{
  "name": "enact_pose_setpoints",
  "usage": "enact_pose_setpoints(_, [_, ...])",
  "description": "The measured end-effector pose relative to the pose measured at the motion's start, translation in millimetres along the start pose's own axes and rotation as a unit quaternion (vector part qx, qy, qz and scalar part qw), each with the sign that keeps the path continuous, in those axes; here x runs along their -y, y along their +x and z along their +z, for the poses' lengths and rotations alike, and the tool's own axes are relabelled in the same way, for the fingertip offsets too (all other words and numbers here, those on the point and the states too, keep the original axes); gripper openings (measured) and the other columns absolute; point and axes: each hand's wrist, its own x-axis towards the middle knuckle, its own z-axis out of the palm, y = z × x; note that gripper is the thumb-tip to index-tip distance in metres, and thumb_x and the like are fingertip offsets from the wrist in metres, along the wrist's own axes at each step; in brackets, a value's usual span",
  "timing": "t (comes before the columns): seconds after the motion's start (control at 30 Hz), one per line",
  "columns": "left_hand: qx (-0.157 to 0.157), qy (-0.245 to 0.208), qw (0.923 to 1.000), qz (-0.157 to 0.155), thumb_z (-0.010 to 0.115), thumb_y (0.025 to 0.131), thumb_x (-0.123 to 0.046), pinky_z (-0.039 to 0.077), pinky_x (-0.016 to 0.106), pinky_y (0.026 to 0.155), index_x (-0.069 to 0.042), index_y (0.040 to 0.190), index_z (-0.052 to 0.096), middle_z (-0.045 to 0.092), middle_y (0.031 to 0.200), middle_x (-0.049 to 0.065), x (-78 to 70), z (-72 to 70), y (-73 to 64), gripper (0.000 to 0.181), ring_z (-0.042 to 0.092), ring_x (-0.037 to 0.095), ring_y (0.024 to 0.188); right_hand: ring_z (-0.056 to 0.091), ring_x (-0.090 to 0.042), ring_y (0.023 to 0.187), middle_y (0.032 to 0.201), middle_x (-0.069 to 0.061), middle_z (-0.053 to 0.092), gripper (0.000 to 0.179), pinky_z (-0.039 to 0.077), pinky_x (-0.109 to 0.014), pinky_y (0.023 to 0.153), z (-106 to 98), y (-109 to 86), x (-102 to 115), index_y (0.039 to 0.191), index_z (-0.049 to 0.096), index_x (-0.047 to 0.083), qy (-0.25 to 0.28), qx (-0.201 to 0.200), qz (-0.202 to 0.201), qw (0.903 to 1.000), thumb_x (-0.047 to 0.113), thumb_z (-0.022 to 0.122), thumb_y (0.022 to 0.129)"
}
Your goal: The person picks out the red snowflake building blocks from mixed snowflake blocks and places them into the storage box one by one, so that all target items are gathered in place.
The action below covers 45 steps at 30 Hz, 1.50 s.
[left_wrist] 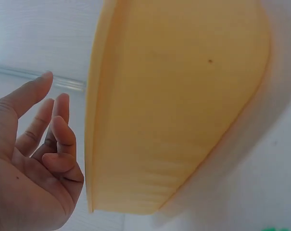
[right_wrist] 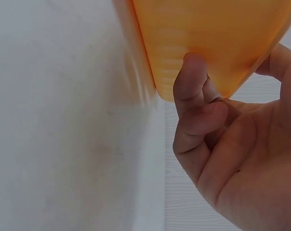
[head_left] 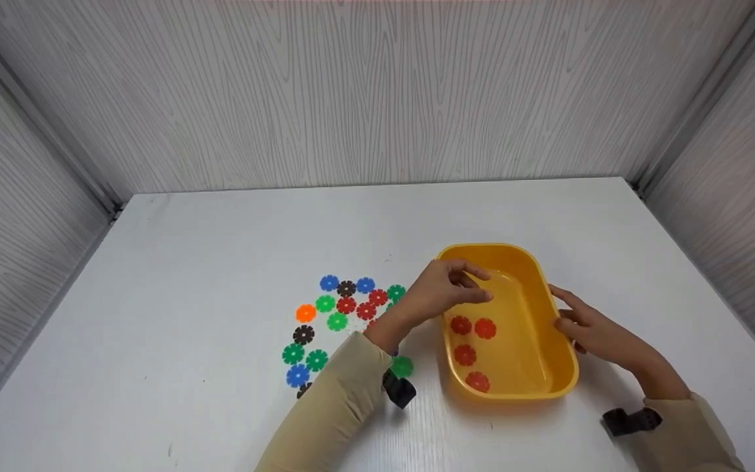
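Note:
My left hand [head_left: 446,288] hovers over the left side of a yellow plastic tub [head_left: 564,373], its fingers loosely bent. In the left wrist view, thumb and fingertips stand apart with nothing between them. Inside the tub, several red notched discs [head_left: 485,328] lie flat along the left side. My right hand [head_left: 597,334] holds the tub's right rim; the right wrist view has bent fingers [right_wrist: 191,77] against the outer wall and the thumb [right_wrist: 278,62] reaching behind the rim.
Left of the tub lie loose notched discs: blue [head_left: 297,375], green [head_left: 316,360], black [head_left: 303,334], orange [head_left: 305,313] and red [head_left: 346,305]. My left forearm [head_left: 335,406] covers part of this group. Wood-patterned panels [head_left: 377,98] enclose the white table [head_left: 187,295] at back and sides.

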Motion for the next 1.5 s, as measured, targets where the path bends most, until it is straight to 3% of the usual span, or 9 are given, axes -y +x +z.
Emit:
enact_pose_setpoints(0.2, [-0.038, 0.045, 0.9982, 0.004, 0.075, 0.084, -0.022, 0.055, 0.038, 0.084, -0.015, 0.107, 0.069, 0.066, 0.096, 0.004, 6.5, -27.5, -10.6, 0.024, 0.059, 0.016, 0.086, 0.047, -0.015, 0.072, 0.127, -0.026, 0.048, 0.064, 0.039, -0.023, 0.06, 0, -1.3, 1, 0.155, 0.007, 0.011, -0.004, -0.006, 0.004, 1.0, 0.019, 0.04, 0.1])
enact_pose_setpoints(0.4, [-0.055, 0.102, 0.9929, -0.025, 0.073, 0.085, -0.025, 0.056, 0.042, 0.083, -0.014, 0.112, 0.066, 0.063, 0.097, 0.005, 24.5, -57.7, -29.8, 0.03, 0.056, 0.02, 0.085, 0.047, -0.014, 0.073, 0.13, -0.027, 0.048, 0.064, 0.04, -0.023, 0.062, 4, -1.2, -1, 0.155, 0.008, 0.012, -0.009, -0.008, 0.016, 0.9998, 0.021, 0.041, 0.101])
enact_pose_setpoints(0.67, [-0.052, 0.166, 0.9835, -0.049, 0.074, 0.083, -0.022, 0.052, 0.024, 0.063, -0.01, 0.114, 0.066, 0.06, 0.087, 0.005, 46.5, -88.3, -49.0, 0.034, 0.053, 0.017, 0.072, 0.045, -0.015, 0.07, 0.127, -0.025, 0.049, 0.064, 0.038, -0.023, 0.06, 4, -2.3, -1, 0.155, 0.007, 0.012, 0.005, -0.006, 0.007, 0.9999, 0.021, 0.04, 0.101])
enact_pose_setpoints(0.9, [-0.017, 0.226, 0.9698, -0.089, 0.076, 0.081, -0.024, 0.047, 0.024, 0.065, -0.016, 0.114, 0.067, 0.058, 0.089, 0.002, 52.3, -99.5, -57.8, 0.036, 0.051, 0.017, 0.082, 0.046, -0.015, 0.07, 0.122, -0.023, 0.05, 0.063, 0.038, -0.023, 0.06, 2, -2.3, -1, 0.155, 0.008, 0.013, -0.001, -0.01, 0.006, 0.9999, 0.021, 0.041, 0.102])
enact_pose_setpoints(1.17, [0.005, 0.267, 0.9592, -0.094, 0.076, 0.08, -0.022, 0.044, 0.026, 0.062, -0.015, 0.11, 0.068, 0.056, 0.08, 0.002, 63.3, -107.8, -61.7, 0.031, 0.05, 0.016, 0.074, 0.048, -0.015, 0.073, 0.126, -0.024, 0.049, 0.063, 0.039, -0.024, 0.061, 1, -1.7, 0, 0.155, 0.008, 0.012, -0.006, -0.008, 0.005, 0.9999, 0.024, 0.041, 0.102])
enact_pose_setpoints(1.37, [0.013, 0.309, 0.9448, -0.109, 0.078, 0.077, -0.024, 0.048, 0.028, 0.069, -0.018, 0.108, 0.069, 0.058, 0.09, 0.001, 66.4, -108.1, -62.6, 0.033, 0.052, 0.017, 0.084, 0.047, -0.015, 0.071, 0.122, -0.022, 0.051, 0.063, 0.038, -0.023, 0.061, 1, -1.6, 1, 0.155, 0.008, 0.013, -0.008, -0.009, 0.007, 0.9999, 0.023, 0.041, 0.102])
enact_pose_setpoints(1.5, [0.023, 0.317, 0.9414, -0.114, 0.079, 0.078, -0.024, 0.048, 0.029, 0.071, -0.018, 0.109, 0.069, 0.059, 0.09, 0.0, 65.8, -106.7, -62.3, 0.033, 0.052, 0.017, 0.083, 0.047, -0.015, 0.07, 0.122, -0.022, 0.051, 0.064, 0.039, -0.023, 0.061, 1, -2.0, 1, 0.155, 0.007, 0.013, -0.002, -0.007, 0.005, 1.0, 0.022, 0.041, 0.102])
